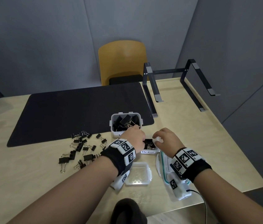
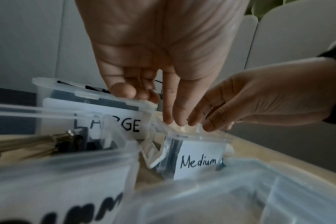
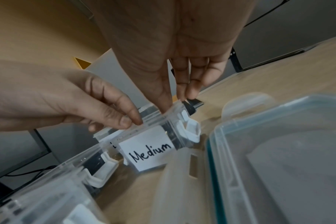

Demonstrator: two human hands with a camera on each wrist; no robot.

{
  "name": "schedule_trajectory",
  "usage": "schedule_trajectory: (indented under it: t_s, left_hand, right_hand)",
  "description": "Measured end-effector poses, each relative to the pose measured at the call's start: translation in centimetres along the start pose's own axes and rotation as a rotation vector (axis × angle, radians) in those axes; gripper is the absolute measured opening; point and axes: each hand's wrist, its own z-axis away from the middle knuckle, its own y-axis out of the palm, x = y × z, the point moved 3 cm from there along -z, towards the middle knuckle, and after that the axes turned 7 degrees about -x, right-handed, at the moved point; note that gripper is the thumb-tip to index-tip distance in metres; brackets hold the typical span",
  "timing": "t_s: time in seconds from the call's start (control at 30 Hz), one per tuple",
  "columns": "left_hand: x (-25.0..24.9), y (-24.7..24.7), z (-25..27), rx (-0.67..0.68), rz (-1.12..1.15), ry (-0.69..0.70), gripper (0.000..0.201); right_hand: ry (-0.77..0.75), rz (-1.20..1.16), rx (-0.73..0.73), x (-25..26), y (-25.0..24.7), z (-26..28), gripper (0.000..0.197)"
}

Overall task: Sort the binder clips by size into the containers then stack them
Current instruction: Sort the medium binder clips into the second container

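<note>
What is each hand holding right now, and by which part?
Both hold the Medium container: the left hand pinches its near top rim, the right hand pinches the rim's right end.

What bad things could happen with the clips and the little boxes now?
1. Loose binder clips lie unsorted on the table; closing boxes now might leave some out.
2. The left hand and right hand hold the Medium container by its top edge with their fingers; being small, it might tip and spill.
3. Big clips fill the Large container nearly to its rim, so it might not close flat for stacking.
</note>
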Motion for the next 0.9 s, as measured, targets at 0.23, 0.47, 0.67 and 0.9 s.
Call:
schedule_trajectory:
  t_s: [0.23, 0.47, 0.67, 0.9]
  left_hand:
    - [3.6, -1.5, 3.5, -0.154, 0.145, -0.092, 0.022]
    - [10.2, -2.1, 8.2, -0.185, 0.183, -0.262, 0.022]
    - [15.5, -2.2, 11.0, -0.113, 0.177, -0.381, 0.025]
    - [19.4, -2.1, 12.7, -0.087, 0.178, -0.392, 0.029]
  right_hand:
    - [-0.015, -0.078, -0.061, 2.6, -0.9, 0.9, 0.025]
    - [-0.09, -0.14, -0.037, 8.3, 0.7, 2.4, 0.021]
    - [-0.133, -0.192, 0.036, 13.2, 3.4, 4.2, 0.021]
    - [-0.116, -0.17, 0.118, 16.4, 7.9, 4.8, 0.021]
